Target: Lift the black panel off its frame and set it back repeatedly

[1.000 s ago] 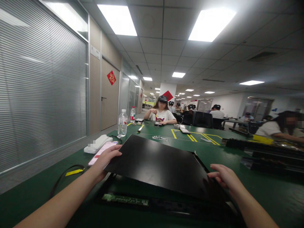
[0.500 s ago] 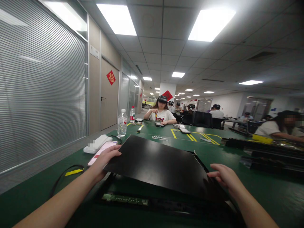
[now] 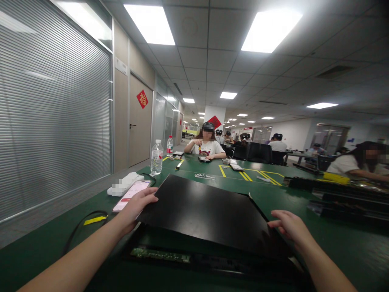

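Note:
A thin, glossy black sheet (image 3: pixel 203 211) lies tilted over a black frame (image 3: pixel 225 263), its left side raised. Gripping the sheet's left edge is my left hand (image 3: pixel 138 207), thumb on top and the other fingers hidden underneath. My right hand (image 3: pixel 287 225) is at the right edge, fingertips against the rim of the sheet and one finger stretched out above it. A strip of green circuit board (image 3: pixel 161 255) shows in the near side of the frame, below the sheet.
Left of the sheet lie a phone (image 3: pixel 130 196), a white case (image 3: pixel 126 182) and a black strap with a yellow tag (image 3: pixel 95 220). Two bottles, one clear (image 3: pixel 156 158), stand beyond. Black strips (image 3: pixel 337 202) lie at right. A person (image 3: pixel 208 146) sits across the green table.
The black sheet has shifted slightly to the right and its left side looks a little lower. Both my hands have moved slightly right with it.

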The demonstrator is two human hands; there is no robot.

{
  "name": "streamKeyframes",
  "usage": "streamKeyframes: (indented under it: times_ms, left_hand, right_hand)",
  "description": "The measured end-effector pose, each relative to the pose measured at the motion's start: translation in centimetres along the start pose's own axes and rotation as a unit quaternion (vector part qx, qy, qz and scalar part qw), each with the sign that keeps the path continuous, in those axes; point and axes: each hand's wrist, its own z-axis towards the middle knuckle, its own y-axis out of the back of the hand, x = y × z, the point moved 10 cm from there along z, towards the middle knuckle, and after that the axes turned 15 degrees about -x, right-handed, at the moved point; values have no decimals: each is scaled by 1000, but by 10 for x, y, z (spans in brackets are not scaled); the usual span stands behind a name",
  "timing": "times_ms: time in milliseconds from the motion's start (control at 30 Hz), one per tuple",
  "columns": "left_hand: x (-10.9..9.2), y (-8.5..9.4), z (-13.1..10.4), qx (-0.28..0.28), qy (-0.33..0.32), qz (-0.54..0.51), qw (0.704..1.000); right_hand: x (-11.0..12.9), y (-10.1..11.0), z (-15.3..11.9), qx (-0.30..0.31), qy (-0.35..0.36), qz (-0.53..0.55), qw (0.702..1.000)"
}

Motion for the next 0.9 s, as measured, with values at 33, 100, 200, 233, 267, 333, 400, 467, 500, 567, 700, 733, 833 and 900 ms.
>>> streamKeyframes:
  times_ms: [33,100,200,233,267,333,400,467,500,567,700,733,833,900]
  left_hand:
    - [-1,0,0,1,-3,-1,1000]
    - [0,0,-1,-1,-5,1,1000]
    - [2,-2,-2,5,1,1,1000]
    - [3,-3,-3,9,3,1,1000]
    - [3,-3,-3,12,4,1,1000]
    - [4,-4,-3,13,3,1,1000]
    - [5,-4,-2,11,4,1,1000]
    - [6,-4,-1,10,7,4,1000]
    - [7,-3,-1,9,7,7,1000]
    - [8,-3,-1,10,7,16,1000]
    - [10,-2,-2,0,13,44,999]
    - [9,-2,-3,0,12,50,999]
    - [8,-5,-6,16,6,59,998]
    - [9,-7,-8,26,11,64,998]
  right_hand:
    - [1,1,1,-3,5,-4,1000]
    - [1,2,2,-7,16,-16,1000]
    - [1,1,7,-11,45,-47,998]
    - [1,1,9,-13,58,-61,996]
    - [1,1,11,-15,73,-77,994]
    - [1,0,15,-19,98,-107,989]
    - [1,-1,18,-21,112,-135,984]
    - [1,-1,19,-21,120,-160,980]
    - [2,-1,18,-19,122,-172,977]
    - [4,-1,16,-18,122,-189,974]
    - [9,2,10,-28,123,-202,971]
    - [10,2,9,-32,126,-205,970]
    - [13,3,6,-39,132,-215,967]
    - [14,4,4,-40,136,-218,966]
